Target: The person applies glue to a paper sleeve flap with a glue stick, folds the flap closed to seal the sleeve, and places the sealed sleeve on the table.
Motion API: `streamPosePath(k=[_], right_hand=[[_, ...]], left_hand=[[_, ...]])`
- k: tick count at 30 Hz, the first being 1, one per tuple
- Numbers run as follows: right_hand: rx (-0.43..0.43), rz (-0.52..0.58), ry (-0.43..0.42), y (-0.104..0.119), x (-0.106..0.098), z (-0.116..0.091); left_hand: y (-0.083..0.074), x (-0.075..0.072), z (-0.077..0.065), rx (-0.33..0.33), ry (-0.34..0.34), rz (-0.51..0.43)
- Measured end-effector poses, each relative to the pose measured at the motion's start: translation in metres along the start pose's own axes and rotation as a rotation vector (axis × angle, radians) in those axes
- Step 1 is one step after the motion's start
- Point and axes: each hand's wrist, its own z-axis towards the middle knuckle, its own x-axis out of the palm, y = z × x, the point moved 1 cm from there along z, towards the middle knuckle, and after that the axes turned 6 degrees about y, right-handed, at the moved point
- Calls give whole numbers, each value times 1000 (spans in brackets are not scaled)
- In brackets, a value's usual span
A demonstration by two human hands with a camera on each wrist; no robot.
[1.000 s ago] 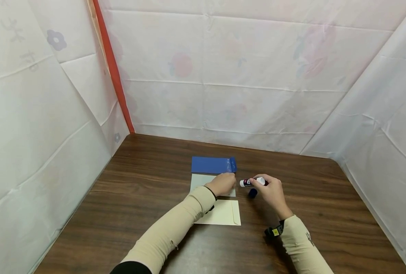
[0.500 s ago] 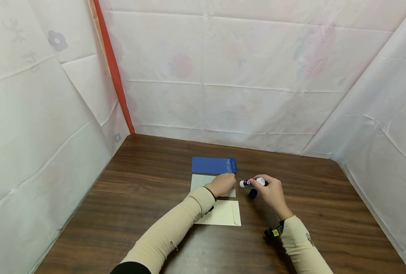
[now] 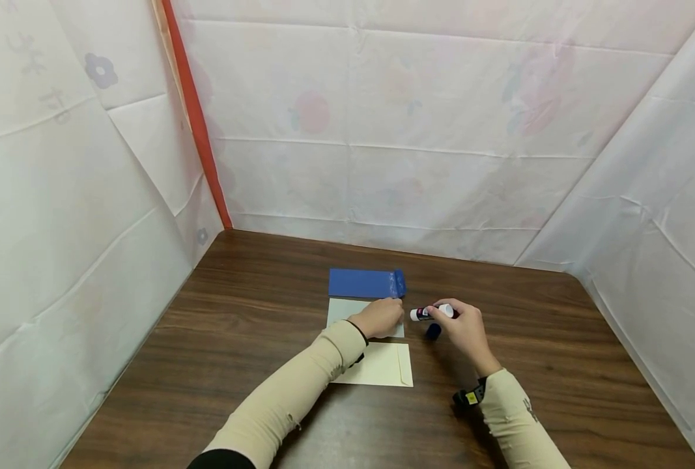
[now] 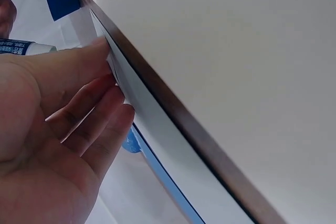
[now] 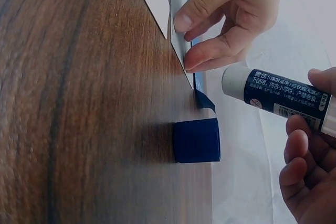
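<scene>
My left hand (image 3: 380,317) lies over the right end of a pale grey envelope (image 3: 344,309). In the left wrist view its thumb and curled fingers (image 4: 118,95) are at the envelope's edge and seem to pinch it; the exact contact is partly hidden. A glue stick (image 5: 283,98) with a dark label and white ends is held in my right hand (image 3: 464,327), tilted above the table, just right of the left hand. The glue stick's dark blue cap (image 5: 197,140) stands on the table below it.
A blue envelope (image 3: 361,283) lies behind the grey one, whitish smears near its flap (image 3: 400,283). Nearer to me is a cream envelope (image 3: 382,365), partly under the left forearm. White sheeting (image 3: 417,189) encloses the brown wooden table (image 3: 224,326).
My left hand shifts very slightly at the grey envelope's edge. The right hand and the glue stick stay where they were.
</scene>
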Motion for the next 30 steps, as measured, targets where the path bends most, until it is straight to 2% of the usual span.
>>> streamPosePath(k=[15,20,30], right_hand=[[4,6,-6,-1,0,-1],[22,9,19,1,-1,-2],[16,5,6,1,-3,-1]], left_hand=[[2,-3,-3,-8,8,-47],[0,-6,-5,-11,4,-73],[2,-3,-5,-23,-18,-132]])
